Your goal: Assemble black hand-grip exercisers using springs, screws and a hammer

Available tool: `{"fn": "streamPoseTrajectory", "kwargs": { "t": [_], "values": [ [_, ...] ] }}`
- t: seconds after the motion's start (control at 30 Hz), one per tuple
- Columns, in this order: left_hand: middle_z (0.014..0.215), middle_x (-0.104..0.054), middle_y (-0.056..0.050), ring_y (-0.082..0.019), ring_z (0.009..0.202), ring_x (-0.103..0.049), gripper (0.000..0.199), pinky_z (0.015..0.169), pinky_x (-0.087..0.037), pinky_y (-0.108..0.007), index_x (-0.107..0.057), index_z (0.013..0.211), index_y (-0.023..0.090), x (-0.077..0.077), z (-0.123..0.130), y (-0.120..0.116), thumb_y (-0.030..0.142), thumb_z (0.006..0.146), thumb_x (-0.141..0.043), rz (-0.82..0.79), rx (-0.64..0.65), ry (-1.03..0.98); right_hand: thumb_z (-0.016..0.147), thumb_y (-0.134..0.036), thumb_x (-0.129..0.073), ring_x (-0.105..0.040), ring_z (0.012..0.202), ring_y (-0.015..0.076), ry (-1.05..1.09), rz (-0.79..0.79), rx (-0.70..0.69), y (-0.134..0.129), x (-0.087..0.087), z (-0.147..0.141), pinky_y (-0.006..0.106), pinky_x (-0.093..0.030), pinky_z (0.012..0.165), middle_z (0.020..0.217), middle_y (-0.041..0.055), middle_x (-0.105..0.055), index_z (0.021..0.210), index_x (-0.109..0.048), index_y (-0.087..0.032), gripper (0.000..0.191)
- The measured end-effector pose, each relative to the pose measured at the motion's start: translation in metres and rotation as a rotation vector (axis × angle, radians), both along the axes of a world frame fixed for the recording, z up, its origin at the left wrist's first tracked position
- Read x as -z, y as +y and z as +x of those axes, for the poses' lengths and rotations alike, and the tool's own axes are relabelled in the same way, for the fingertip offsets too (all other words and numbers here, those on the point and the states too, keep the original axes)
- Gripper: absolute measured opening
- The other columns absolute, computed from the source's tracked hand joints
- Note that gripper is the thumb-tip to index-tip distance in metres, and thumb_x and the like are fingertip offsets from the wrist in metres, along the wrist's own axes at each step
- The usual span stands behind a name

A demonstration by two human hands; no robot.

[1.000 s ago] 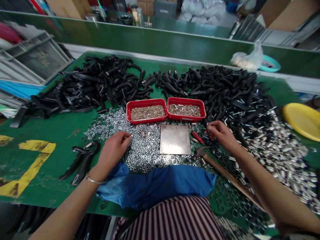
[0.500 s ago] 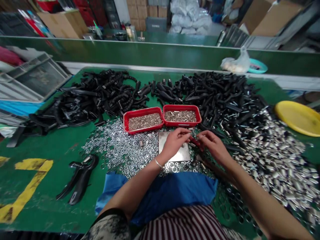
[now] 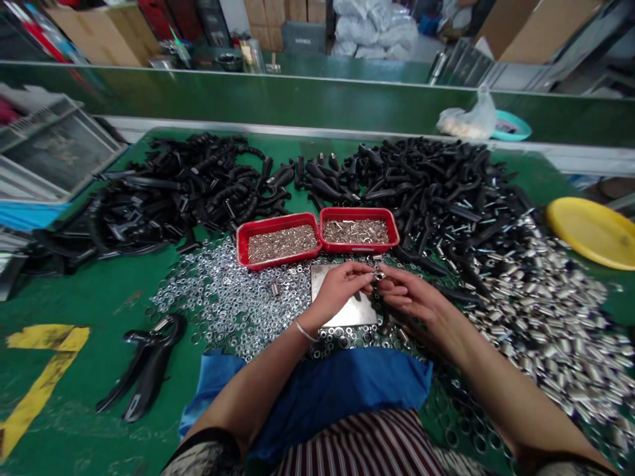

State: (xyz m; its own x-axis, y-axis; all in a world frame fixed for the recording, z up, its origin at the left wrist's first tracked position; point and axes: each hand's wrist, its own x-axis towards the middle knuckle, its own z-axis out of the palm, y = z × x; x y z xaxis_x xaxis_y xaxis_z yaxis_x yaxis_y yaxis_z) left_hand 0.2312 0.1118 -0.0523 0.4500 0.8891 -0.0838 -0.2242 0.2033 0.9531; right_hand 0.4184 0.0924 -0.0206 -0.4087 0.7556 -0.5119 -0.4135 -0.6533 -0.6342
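Observation:
My left hand (image 3: 342,289) is over the metal plate (image 3: 350,316), its thumb and fingers pinched at a small metal part (image 3: 379,276). From the right, my right hand (image 3: 409,291) holds the same small part between thumb and fingertips, so the two hands nearly meet. The part's exact shape is too small to tell. Just behind the hands stand two red trays, the left one (image 3: 278,260) and the right one (image 3: 359,248), both holding tiny metal pieces. Loose silver rings (image 3: 223,291) lie left of the plate.
Black handles lie heaped at the back left (image 3: 198,182) and back right (image 3: 426,175). Silver cylinders (image 3: 540,304) cover the right side, near a yellow lid (image 3: 595,231). An assembled black gripper-like tool (image 3: 149,370) lies front left. A grey crate (image 3: 54,155) stands far left.
The dark red object that was between my hands is no longer visible; a small metal part shows at the fingertips. My right hand has turned, its fingers curled more. The view has shifted slightly.

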Motion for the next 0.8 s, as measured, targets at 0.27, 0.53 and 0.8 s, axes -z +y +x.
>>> {"fn": "streamPoseTrajectory", "kwargs": {
  "t": [0.27, 0.53, 0.8],
  "values": [
    [0.089, -0.074, -0.006, -0.016, 0.079, -0.071, 0.022, 0.076, -0.059, -0.033, -0.071, 0.106, 0.016, -0.021, -0.018, 0.007, 0.032, 0.091, -0.068, 0.247, 0.113, 0.112, 0.089, -0.027, -0.07, -0.032, 0.047, 0.0035, 0.038, 0.03, 0.072, -0.013, -0.003, -0.005, 0.01, -0.035, 0.036, 0.071, -0.0034, -0.046, 0.093, -0.061, -0.018, 0.013],
    [0.115, -0.069, -0.009, -0.02, 0.11, -0.064, 0.024, 0.099, -0.051, -0.037, -0.063, 0.119, 0.017, -0.047, -0.029, -0.005, 0.028, 0.103, -0.048, 0.878, 0.027, 0.715, 0.09, -0.045, -0.068, -0.063, 0.065, 0.0178, -0.72, 0.622, 0.297, -0.012, -0.03, -0.026, 0.033, -0.056, 0.06, 0.088, 0.0024, -0.068, 0.101, -0.059, -0.028, 0.021],
    [0.115, -0.066, -0.022, -0.032, 0.116, -0.059, 0.034, 0.099, -0.045, -0.046, -0.064, 0.112, 0.006, -0.049, -0.198, 0.098, 0.033, 0.09, -0.063, 0.382, -0.786, 1.356, 0.096, -0.044, -0.057, -0.069, 0.097, 0.0262, -1.184, 0.845, -0.061, -0.024, -0.022, -0.003, 0.043, -0.053, 0.09, 0.11, 0.0061, -0.072, 0.112, -0.063, -0.029, 0.023]
  ]
}}
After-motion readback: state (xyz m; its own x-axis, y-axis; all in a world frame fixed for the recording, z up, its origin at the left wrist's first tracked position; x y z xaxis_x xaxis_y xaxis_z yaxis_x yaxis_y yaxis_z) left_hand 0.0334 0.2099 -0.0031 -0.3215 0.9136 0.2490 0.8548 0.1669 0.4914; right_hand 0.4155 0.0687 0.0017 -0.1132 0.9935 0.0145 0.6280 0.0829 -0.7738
